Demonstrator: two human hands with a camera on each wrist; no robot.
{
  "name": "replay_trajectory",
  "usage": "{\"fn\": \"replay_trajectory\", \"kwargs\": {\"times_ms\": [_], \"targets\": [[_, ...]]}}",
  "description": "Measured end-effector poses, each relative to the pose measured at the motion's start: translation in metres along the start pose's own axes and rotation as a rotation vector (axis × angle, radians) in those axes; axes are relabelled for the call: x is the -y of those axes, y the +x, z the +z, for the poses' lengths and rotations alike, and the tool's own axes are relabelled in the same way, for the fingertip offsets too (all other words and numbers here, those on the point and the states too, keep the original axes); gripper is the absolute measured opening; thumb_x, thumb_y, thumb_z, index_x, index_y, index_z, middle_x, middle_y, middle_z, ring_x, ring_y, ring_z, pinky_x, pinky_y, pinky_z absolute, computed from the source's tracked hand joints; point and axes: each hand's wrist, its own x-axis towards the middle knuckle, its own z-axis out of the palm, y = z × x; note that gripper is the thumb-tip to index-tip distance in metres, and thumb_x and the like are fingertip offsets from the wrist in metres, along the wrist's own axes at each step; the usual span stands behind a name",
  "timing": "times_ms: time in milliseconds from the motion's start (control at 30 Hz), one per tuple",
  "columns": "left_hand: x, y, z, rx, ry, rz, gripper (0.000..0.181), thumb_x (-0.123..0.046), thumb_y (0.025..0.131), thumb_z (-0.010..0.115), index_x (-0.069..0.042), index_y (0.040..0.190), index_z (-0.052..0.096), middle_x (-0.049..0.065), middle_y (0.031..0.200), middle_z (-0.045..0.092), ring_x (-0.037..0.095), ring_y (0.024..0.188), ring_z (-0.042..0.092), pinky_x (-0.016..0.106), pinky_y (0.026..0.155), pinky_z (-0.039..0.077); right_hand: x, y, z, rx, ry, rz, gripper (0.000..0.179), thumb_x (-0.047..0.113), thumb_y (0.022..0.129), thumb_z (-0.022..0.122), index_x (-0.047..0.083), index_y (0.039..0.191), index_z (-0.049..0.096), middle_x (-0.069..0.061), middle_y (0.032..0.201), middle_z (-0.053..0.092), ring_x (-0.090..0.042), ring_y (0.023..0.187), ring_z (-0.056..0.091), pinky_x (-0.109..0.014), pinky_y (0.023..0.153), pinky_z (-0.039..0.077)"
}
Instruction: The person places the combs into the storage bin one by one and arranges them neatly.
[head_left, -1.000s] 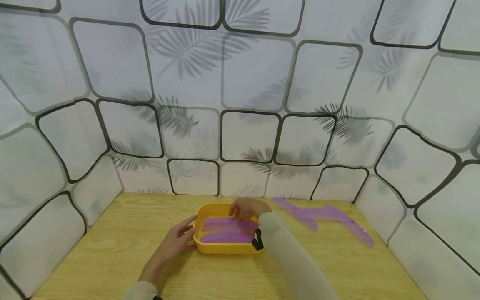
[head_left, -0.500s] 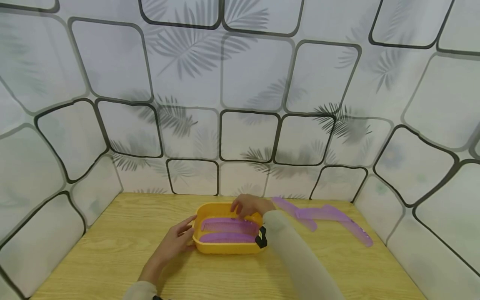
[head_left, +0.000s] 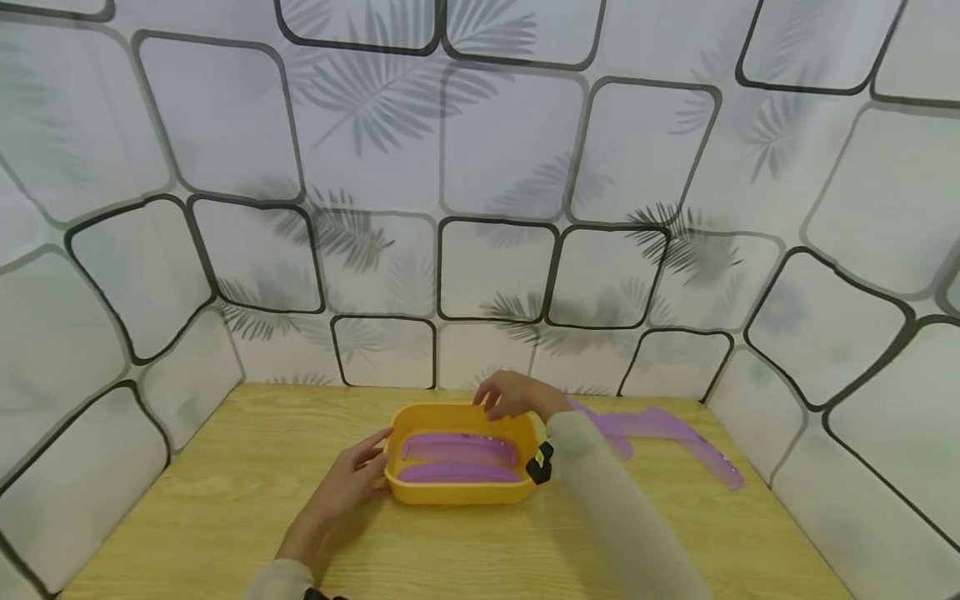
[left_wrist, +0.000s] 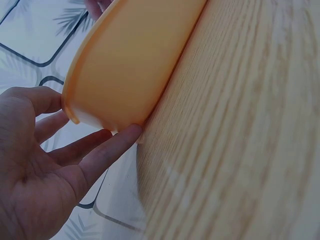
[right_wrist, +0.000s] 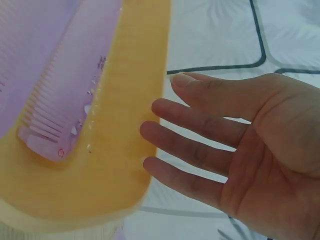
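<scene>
A yellow plastic basket (head_left: 463, 495) stands on the table with two purple combs lying in it, a rear comb (head_left: 459, 448) and a front comb (head_left: 459, 472). At its left end is my left hand (head_left: 352, 475); in the left wrist view the fingertips (left_wrist: 134, 131) touch the basket's rim and lower wall, fingers spread. My right hand (head_left: 513, 396) hovers by the back right rim, holding nothing. Its fingers are loosely bent and apart in the right wrist view, beside the inner comb (right_wrist: 75, 75).
To the right of the basket several more purple combs (head_left: 648, 423) lie overlapping on the wood-grain table (head_left: 225, 500), one partly behind the right wrist. A patterned sheet (head_left: 495, 150) rises around the table's back and sides.
The right hand has lifted from the rear comb inside the basket and moved back and right to the rim. The left hand stays at the basket's left end.
</scene>
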Motion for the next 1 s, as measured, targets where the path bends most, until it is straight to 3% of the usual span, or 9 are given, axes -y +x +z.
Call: {"fn": "replay_trajectory", "kwargs": {"times_ms": [133, 367, 700, 1000], "targets": [[0.000, -0.001, -0.001, -0.004, -0.011, -0.005, 0.057, -0.016, 0.111, 0.047, 0.001, 0.161, 0.027, 0.041, 0.146, 0.044, 0.044, 0.127, 0.060, 0.046, 0.091, 0.064, -0.005, -0.008, -0.008, -0.051, -0.001, -0.045, 0.033, 0.006, 0.096, 0.070, 0.003, 0.129, 0.069, -0.017, 0.120, 0.074, -0.027, 0.097, 0.073, -0.040, 0.086, 0.065], [0.000, 0.000, -0.001, 0.004, -0.018, -0.003, 0.058, -0.017, 0.111, 0.048, 0.002, 0.161, 0.026, 0.042, 0.145, 0.045, 0.045, 0.128, 0.059, 0.047, 0.091, 0.064, -0.024, -0.026, -0.022, -0.131, 0.003, -0.066, 0.027, 0.005, 0.097, 0.068, 0.003, 0.124, 0.071, -0.021, 0.120, 0.073, -0.028, 0.105, 0.072, -0.042, 0.088, 0.065], [0.000, 0.001, -0.002, 0.017, -0.022, 0.007, 0.058, -0.017, 0.111, 0.046, 0.004, 0.161, 0.025, 0.043, 0.146, 0.043, 0.046, 0.128, 0.058, 0.047, 0.091, 0.064, -0.075, -0.047, -0.035, -0.173, -0.019, -0.001, 0.025, 0.002, 0.093, 0.070, 0.000, 0.118, 0.073, -0.020, 0.112, 0.075, -0.030, 0.101, 0.071, -0.044, 0.091, 0.064], [-0.001, 0.001, 0.000, 0.004, -0.021, 0.010, 0.058, -0.016, 0.111, 0.047, 0.004, 0.161, 0.026, 0.044, 0.146, 0.042, 0.046, 0.128, 0.058, 0.046, 0.090, 0.064, -0.112, -0.061, -0.045, -0.186, -0.066, 0.046, 0.024, 0.004, 0.093, 0.070, 0.000, 0.116, 0.073, -0.022, 0.114, 0.074, -0.038, 0.111, 0.067, -0.053, 0.099, 0.059]]}}
